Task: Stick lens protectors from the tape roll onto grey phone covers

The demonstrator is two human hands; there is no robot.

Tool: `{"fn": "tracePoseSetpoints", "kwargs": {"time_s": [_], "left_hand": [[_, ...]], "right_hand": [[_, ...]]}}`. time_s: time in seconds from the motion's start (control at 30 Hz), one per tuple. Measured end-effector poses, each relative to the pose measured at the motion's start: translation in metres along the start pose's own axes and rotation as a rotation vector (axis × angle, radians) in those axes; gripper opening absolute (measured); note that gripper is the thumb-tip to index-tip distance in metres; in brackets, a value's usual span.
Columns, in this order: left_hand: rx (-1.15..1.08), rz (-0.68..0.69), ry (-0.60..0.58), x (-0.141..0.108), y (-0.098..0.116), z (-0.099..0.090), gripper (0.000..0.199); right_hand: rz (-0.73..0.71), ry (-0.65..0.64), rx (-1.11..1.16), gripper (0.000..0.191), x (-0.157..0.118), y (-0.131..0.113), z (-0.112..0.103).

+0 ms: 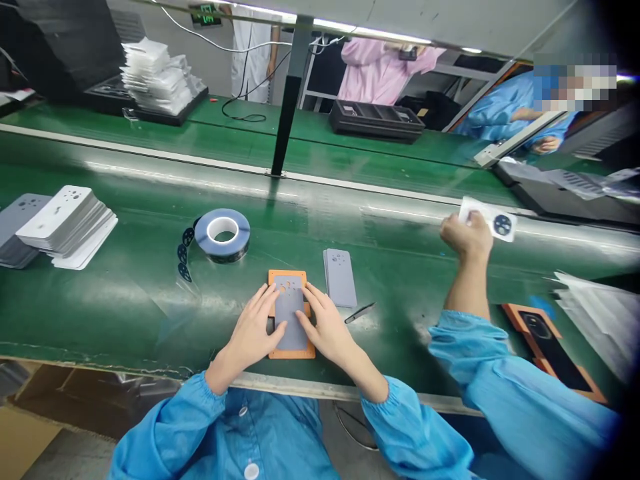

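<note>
Left hand: fingers extended, resting along the left edge of the gray panel, thumb lying over its near part; I see no grip.
Right hand: fingers extended at the far right corner, thumb at the right edge; likewise no grip. The two hands are apart, the panel between them.
Gray panel: flat on the orange fixture, near the middle of the green table, holes at the far end.
Step in hand: I judge this to be alignment of panel to fixture.
Next move: in my judgement it calls for light, even pressure from both sides, with the edges checked against the fixture rim. Seating under the fingers I cannot tell.
Spare gray panels: just right of the fixture, slightly farther; dark slim tool beside their near end.
Tape roll: farther left, dark round pieces on its loose strip.
Co-worker's hand: far right, holding a white card.
</note>
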State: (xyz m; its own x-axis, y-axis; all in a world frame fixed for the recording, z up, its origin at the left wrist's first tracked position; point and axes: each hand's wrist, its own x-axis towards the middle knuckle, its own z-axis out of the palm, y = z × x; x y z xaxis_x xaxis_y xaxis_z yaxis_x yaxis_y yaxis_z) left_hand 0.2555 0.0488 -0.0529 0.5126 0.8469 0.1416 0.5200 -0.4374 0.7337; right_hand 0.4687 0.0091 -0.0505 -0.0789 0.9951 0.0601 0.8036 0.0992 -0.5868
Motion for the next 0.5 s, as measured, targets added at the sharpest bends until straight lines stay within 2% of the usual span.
{"fn": "tracePoseSetpoints", "kwargs": {"time_s": [0.1,0.2,0.3,0.4,0.5], "left_hand": [[-0.101,-0.087,0.147,-0.008,0.007,0.001,0.044],[-0.238,-0.241,0.181,-0.008,0.014,-0.003,0.034],[-0.453,-0.37,0.159,-0.005,0.017,-0.009,0.038],[-0.689,-0.476,0.162,-0.003,0.014,-0.013,0.047],[-0.83,-0.563,0.171,-0.003,0.009,-0.015,0.053]], "right_hand": [[0.051,-0.051,0.093,0.055,-0.011,-0.006,0.0],[0.097,-0.025,0.193,0.053,-0.015,-0.02,-0.009],[0.101,0.03,0.319,0.05,-0.017,-0.039,-0.023],[0.045,-0.023,0.405,0.05,-0.018,-0.053,-0.029],[0.059,-0.05,0.36,0.043,-0.014,-0.053,-0.024]]}}
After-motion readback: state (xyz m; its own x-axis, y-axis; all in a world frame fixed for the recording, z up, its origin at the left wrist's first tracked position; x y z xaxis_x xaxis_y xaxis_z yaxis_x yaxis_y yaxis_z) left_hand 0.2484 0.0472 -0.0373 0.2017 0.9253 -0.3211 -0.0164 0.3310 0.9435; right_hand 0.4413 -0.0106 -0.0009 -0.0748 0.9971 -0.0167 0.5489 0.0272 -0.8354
